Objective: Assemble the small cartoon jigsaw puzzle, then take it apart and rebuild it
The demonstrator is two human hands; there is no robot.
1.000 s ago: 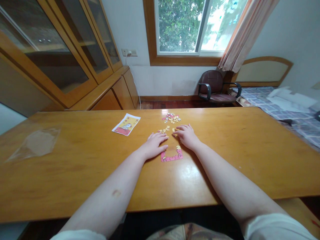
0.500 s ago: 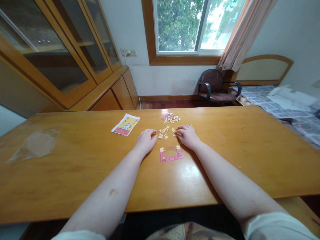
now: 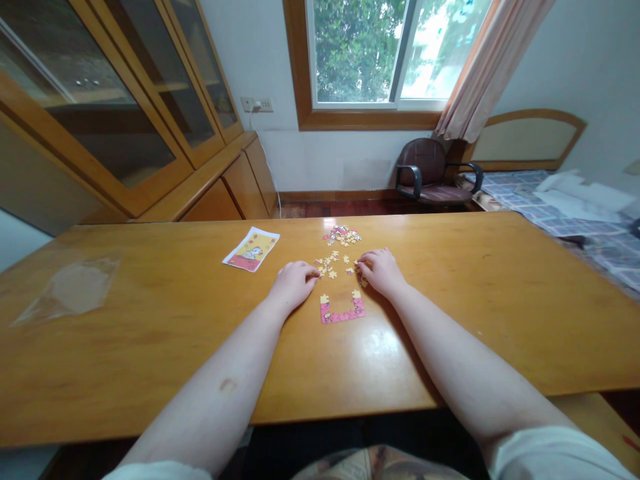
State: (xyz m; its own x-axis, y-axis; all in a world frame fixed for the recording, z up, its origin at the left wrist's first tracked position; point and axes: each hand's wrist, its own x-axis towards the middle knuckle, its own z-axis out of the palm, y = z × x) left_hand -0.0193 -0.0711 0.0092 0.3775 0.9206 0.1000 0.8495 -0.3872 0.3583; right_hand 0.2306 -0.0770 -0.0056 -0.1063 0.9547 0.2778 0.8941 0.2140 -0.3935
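Loose yellow puzzle pieces [image 3: 332,274] lie scattered between my hands. My left hand [image 3: 295,283] rests on their left side, its fingers pinched at a small puzzle piece at the edge of the group. On the other side, my right hand [image 3: 381,270] has its fingers curled down and closed over a puzzle piece, with more pieces partly hidden under them. Nearer to me lies a joined puzzle border [image 3: 345,317], a pink U shape with yellow pieces at the top of both sides. Beyond the hands sits a heap of mixed puzzle pieces [image 3: 343,235].
A picture card [image 3: 251,250] with a white animal on yellow and pink lies left of the pieces. Farther left is a clear plastic bag [image 3: 75,287]. All rest on the wooden table [image 3: 165,320]. A chair [image 3: 433,170] stands past its far edge.
My left hand has shifted slightly right, toward the loose pieces. My right hand has moved a little right, and more pieces show beneath its fingers. The joined border has stayed put.
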